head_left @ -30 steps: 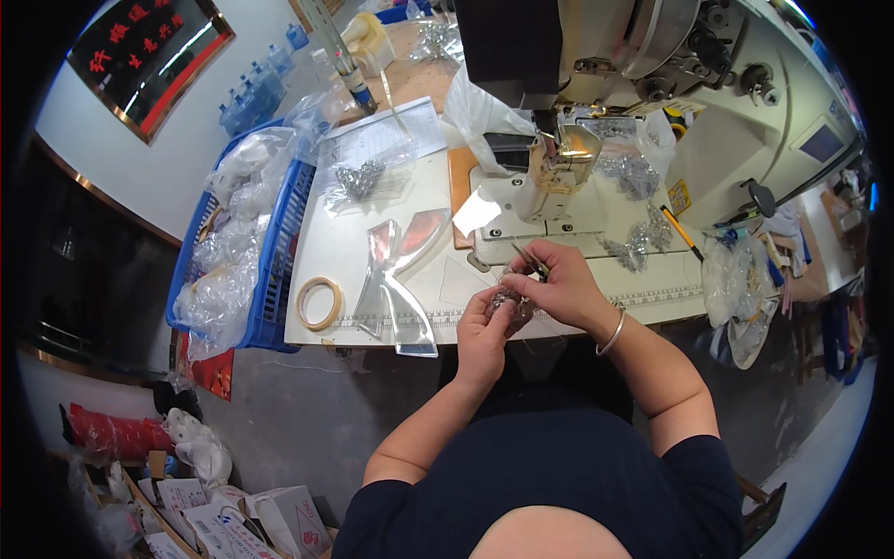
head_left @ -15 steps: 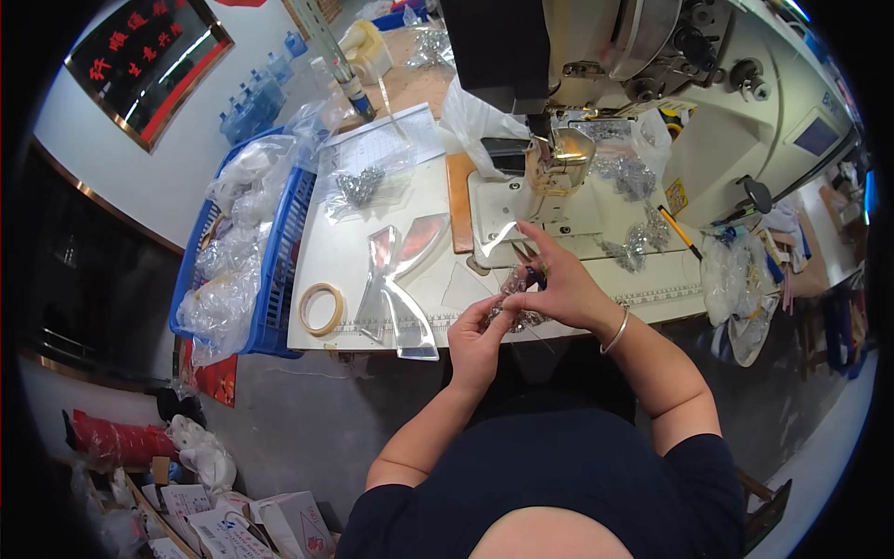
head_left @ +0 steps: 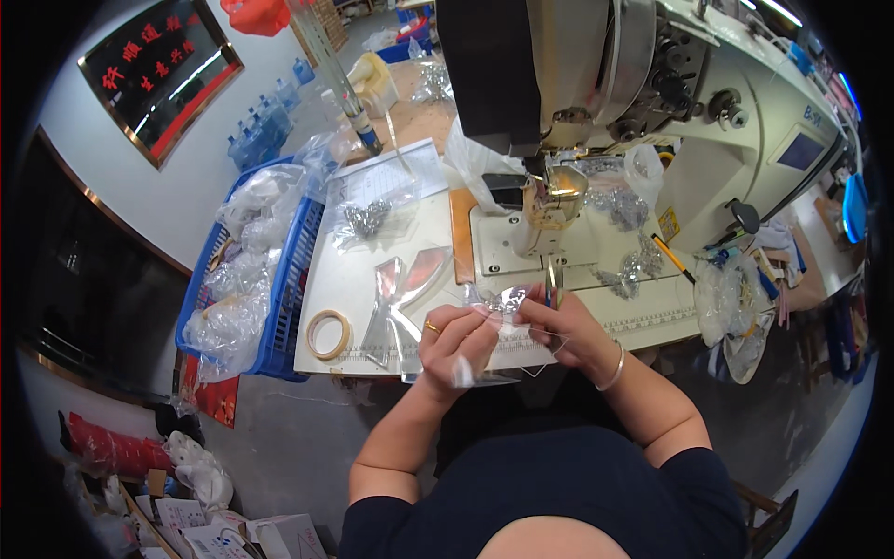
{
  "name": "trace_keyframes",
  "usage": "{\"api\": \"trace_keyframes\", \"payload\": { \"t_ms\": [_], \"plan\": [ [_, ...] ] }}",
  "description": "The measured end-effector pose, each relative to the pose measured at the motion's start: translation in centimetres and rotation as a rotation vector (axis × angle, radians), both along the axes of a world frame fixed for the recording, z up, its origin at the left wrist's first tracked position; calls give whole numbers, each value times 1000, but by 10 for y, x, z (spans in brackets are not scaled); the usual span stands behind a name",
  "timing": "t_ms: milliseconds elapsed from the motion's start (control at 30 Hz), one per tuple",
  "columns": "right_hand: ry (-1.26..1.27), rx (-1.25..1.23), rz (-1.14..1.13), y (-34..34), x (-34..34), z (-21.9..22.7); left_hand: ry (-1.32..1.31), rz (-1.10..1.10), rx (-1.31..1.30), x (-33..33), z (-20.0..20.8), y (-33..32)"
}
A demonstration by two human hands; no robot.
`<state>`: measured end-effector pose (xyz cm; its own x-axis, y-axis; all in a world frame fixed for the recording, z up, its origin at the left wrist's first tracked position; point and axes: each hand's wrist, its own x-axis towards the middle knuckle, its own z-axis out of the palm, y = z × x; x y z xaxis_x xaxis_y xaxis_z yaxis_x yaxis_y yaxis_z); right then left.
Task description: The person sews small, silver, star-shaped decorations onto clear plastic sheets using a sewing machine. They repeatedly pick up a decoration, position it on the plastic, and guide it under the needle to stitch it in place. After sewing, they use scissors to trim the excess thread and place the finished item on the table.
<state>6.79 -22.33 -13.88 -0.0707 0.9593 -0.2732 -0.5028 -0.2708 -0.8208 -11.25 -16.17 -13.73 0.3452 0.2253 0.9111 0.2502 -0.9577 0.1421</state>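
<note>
My left hand (head_left: 458, 340) is closed, its fingertips pinching one end of a small silvery, glittering piece (head_left: 503, 300). The other end meets the fingers of my right hand (head_left: 573, 328), so the piece spans the gap between the two. A small pair of metal snips (head_left: 556, 277) sits in my right hand, blades pointing up, away from the piece. Fine loose threads trail below my fingers. Left of my hands, shiny clear strips (head_left: 402, 293) lie on the white table (head_left: 321, 289). A clear, glossy bit also shows by my left wrist.
A sewing machine (head_left: 549, 210) stands just beyond my hands. At left are a tape roll (head_left: 329, 335) and a blue basket (head_left: 279, 307) of plastic bags. Silvery pieces (head_left: 633, 270) and a yellow pen (head_left: 672, 258) lie right. A bag of glittering pieces (head_left: 363, 221) rests on papers.
My hands have moved apart a little, and the silvery piece now shows stretched between them. The snips have swung from pointing up-left to nearly upright. The view has shifted slightly.
</note>
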Motion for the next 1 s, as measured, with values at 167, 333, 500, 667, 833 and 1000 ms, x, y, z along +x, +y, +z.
{"api": "trace_keyframes", "payload": {
  "t_ms": [167, 333, 500, 667, 833, 1000],
  "plan": [
    [495, 114, -27, -28, -7, 7, 285, 12, 252, -8, 12, 18],
    [-79, 60, -377, -28, -27, -3, 346, 15, 344, 4, 6, 15],
    [-291, 111, -568, -14, -22, -22, 466, 27, 253, 15, 4, 6],
    [-515, 224, -364, -14, 23, -12, 430, -320, -541, 18, 38, 29],
    [-555, 308, -253, -11, 63, 29, 603, -827, -1242, 65, 52, 52],
    [-705, 323, -284, 6, 91, 51, 786, -835, -1302, 85, 79, 79]
  ]
}}
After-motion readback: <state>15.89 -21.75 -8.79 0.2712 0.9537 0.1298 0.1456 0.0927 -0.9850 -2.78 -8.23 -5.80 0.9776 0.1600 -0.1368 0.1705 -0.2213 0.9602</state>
